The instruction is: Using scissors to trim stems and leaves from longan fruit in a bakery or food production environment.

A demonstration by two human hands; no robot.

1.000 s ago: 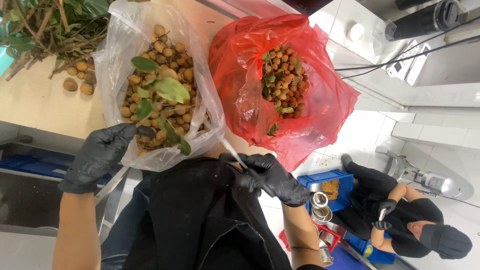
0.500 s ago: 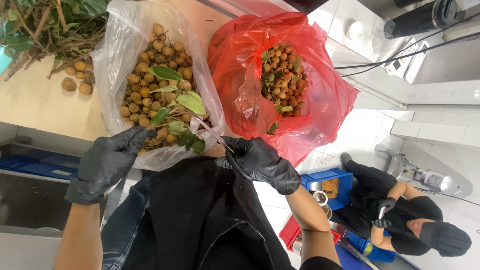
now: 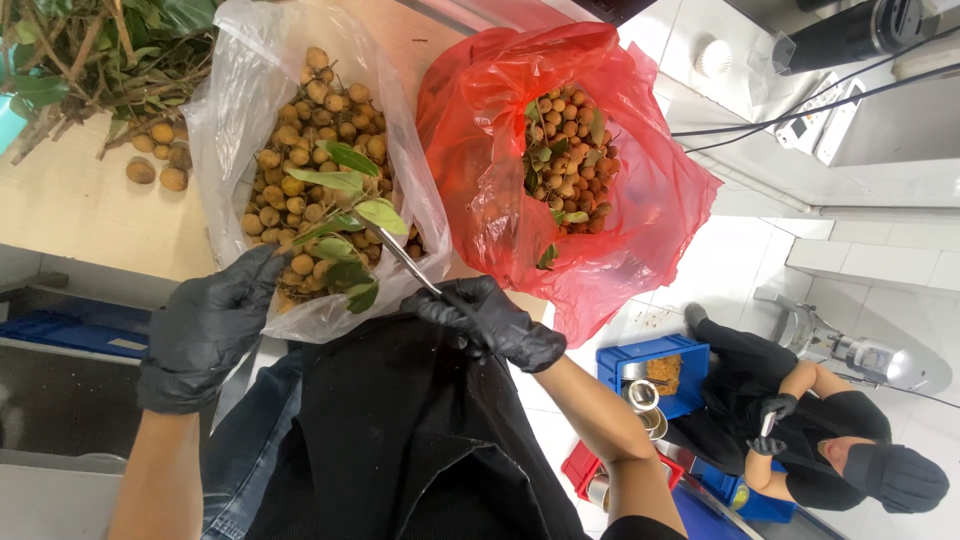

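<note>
While gloved, right hand [image 3: 490, 322] grips scissors [image 3: 405, 262].

A clear crinkled plastic bag [image 3: 240, 120] of round tan fruit lies on the table beside a red plastic bag [image 3: 640, 200].

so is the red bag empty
No, the red bag holds a heap of small brown round fruit with a few green leaves mixed in.

bright even light, soft shadows, sharp focus
</note>
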